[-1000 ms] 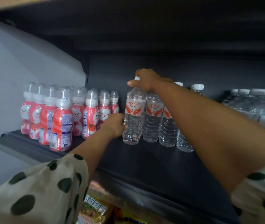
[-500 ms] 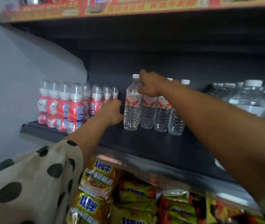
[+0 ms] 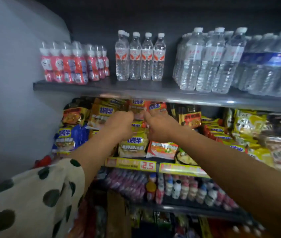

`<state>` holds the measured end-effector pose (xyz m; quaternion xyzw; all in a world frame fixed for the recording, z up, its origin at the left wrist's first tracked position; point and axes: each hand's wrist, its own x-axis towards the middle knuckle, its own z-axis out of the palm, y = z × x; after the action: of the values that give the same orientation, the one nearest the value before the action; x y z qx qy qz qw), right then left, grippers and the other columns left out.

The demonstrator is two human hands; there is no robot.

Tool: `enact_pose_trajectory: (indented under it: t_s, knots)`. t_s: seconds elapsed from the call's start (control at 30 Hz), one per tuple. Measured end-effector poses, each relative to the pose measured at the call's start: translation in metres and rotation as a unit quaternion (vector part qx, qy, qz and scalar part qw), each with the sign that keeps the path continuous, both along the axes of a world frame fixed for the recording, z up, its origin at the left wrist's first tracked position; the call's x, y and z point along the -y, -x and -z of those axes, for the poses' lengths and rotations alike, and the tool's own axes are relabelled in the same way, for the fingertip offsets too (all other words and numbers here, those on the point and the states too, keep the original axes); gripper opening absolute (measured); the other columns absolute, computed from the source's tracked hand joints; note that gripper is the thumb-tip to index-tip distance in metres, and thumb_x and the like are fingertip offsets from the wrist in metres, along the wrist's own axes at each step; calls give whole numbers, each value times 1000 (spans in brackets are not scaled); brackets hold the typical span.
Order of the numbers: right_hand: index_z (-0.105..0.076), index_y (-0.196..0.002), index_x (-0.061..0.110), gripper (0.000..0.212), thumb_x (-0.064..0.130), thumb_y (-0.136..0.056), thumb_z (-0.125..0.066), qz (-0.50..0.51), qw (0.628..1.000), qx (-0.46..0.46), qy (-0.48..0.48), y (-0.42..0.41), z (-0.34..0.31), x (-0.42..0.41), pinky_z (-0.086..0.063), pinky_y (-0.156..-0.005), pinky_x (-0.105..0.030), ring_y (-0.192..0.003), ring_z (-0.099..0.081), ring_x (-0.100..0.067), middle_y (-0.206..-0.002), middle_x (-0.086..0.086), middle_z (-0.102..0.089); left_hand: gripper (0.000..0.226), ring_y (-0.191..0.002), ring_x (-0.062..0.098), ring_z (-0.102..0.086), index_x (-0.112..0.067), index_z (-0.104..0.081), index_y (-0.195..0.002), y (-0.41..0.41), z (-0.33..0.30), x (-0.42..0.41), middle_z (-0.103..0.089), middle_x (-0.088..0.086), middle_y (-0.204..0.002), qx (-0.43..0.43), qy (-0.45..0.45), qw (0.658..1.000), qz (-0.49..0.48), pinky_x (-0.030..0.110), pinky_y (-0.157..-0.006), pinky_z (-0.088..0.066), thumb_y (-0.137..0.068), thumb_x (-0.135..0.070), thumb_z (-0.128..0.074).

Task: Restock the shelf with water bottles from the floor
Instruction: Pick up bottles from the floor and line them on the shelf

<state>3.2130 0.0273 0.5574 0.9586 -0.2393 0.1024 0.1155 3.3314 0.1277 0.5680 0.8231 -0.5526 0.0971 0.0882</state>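
Both hands off the bottles, in front of the noodle packets

The left hand (image 3: pixel 119 125) and right hand (image 3: pixel 160 127), fingers loosely curled, hold nothing, close together before the noodle packets (image 3: pixel 133 145). Above and beyond them, four water bottles (image 3: pixel 140 56) stand upright in a row on the dark shelf (image 3: pixel 102 86).

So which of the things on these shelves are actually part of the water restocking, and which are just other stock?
Part of the job:
- orange-label water bottles, four across the front, upright
- dark shelf they stand on
- left hand and right hand, both below that shelf, holding nothing

Just other stock:
- pink cartoon drink bottles
- larger water bottles
- noodle packets
- small drink bottles
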Motion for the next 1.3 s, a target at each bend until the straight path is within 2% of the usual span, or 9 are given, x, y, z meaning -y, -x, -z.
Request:
enact_pose_trajectory:
  t_s: [0.1,0.23,0.4,0.53,0.63,0.77,0.9,1.1,1.3]
  knots:
    - [-40,-127,6,59,33,-80,-65,11,999,-36,-36,26,63,-15,-40,-84,-38,-111,-50,-34,-122,-16,-48,22,-103,33,-58,-11,-51,-100,25,56,-11,-59,15,-110,-38,-62,997,17,38,-73,-47,-80,-13,-62]
    - [-42,-126,4,55,29,-81,-64,17,992,-58,-114,52,156,-25,-37,-75,-38,-108,-49,-35,-118,-18,-49,33,-113,32,-54,-8,-53,-112,53,148,-15,-57,13,-117,-88,-103,990,32,38,-83,-48,-84,-23,-63]
    - [-40,-130,6,57,28,-82,-62,42,967,-118,-220,80,303,-40,-37,-80,-41,-110,-47,-35,-124,-17,-45,39,-111,31,-56,-11,-54,-112,79,295,-18,-58,9,-118,-199,-151,968,33,40,-87,-50,-76,-18,-67]
    - [-37,-134,5,59,27,-84,-60,55,939,-163,-299,102,435,-54,-35,-89,-39,-119,-43,-33,-130,-17,-43,23,-104,31,-57,-7,-54,-104,106,426,-28,-59,13,-109,-256,-213,943,24,38,-84,-43,-83,-15,-59]
    - [-27,-144,0,72,28,-86,-60,53,914,-193,-354,112,537,-70,-35,-99,-41,-128,-38,-38,-142,-23,-37,38,-116,30,-53,-6,-48,-122,129,523,-44,-53,12,-126,-265,-268,926,7,38,-94,-41,-88,-17,-59]
    - [-38,-135,8,61,26,-82,-62,45,900,-233,-365,115,669,-91,-38,-91,-39,-118,-47,-34,-129,-15,-47,41,-120,26,-50,-10,-48,-123,141,650,-66,-53,10,-129,-290,-308,906,-22,35,-97,-43,-86,-18,-61]
    - [-33,-136,10,60,27,-85,-61,46,891,-270,-361,107,786,-104,-39,-92,-37,-117,-47,-30,-129,-13,-46,46,-121,27,-50,-10,-47,-128,135,758,-84,-53,11,-128,-309,-326,891,-63,35,-93,-44,-84,-11,-63]
    - [-22,-146,14,71,27,-87,-59,43,898,-295,-324,80,905,-112,-38,-97,-40,-122,-44,-33,-133,-16,-42,46,-121,26,-47,-14,-47,-125,114,856,-94,-52,8,-126,-298,-303,901,-82,36,-91,-45,-83,-12,-66]
    - [-20,-148,15,66,11,-91,-54,26,900,-308,-306,60,953,-108,-41,-96,-41,-118,-50,-36,-128,-19,-49,43,-120,25,-48,-14,-48,-122,104,891,-94,-53,7,-125,-280,-295,910,-79,32,-92,-43,-84,-11,-67]
